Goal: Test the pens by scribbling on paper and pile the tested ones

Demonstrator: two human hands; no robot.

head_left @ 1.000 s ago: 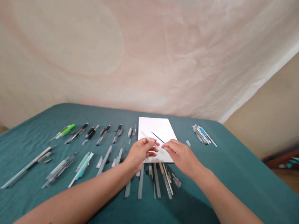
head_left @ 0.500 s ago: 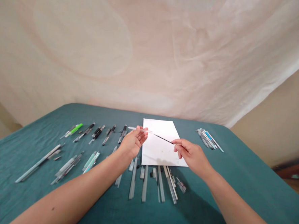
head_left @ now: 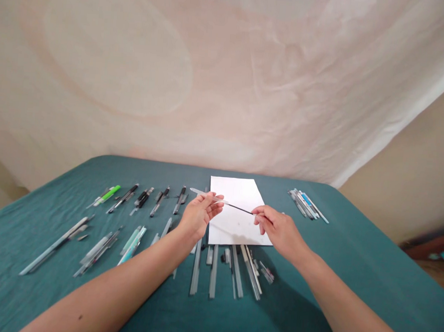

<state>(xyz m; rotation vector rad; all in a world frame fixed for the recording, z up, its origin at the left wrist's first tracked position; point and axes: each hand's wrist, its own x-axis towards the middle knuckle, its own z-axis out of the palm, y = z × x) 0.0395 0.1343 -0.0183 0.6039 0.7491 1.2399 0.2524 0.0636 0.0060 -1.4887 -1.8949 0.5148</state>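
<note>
My left hand (head_left: 197, 215) pinches a clear pen barrel (head_left: 197, 191), whose far end sticks out to the left past the fingers. In my right hand (head_left: 279, 233) is a thin black ink refill (head_left: 241, 208), gripped between thumb and fingers. The refill's pale left end meets the barrel's right end, and it seems to be partly inside; the exact depth is hard to see. Both hands hover above a white sheet of paper (head_left: 235, 189) on the dark green tablecloth. My right fingers cover the refill's other end.
Disassembled pen parts (head_left: 214, 275) lie in small groups below the paper. Left of it are black pens (head_left: 159, 202), a green pen (head_left: 111, 193), turquoise pens (head_left: 132, 243) and a long pale tube (head_left: 53, 246). A bundle of pens (head_left: 308, 205) rests at the right.
My right hand has come slightly closer to my left, and less of the black refill shows between them. The whole view has shifted a little.
</note>
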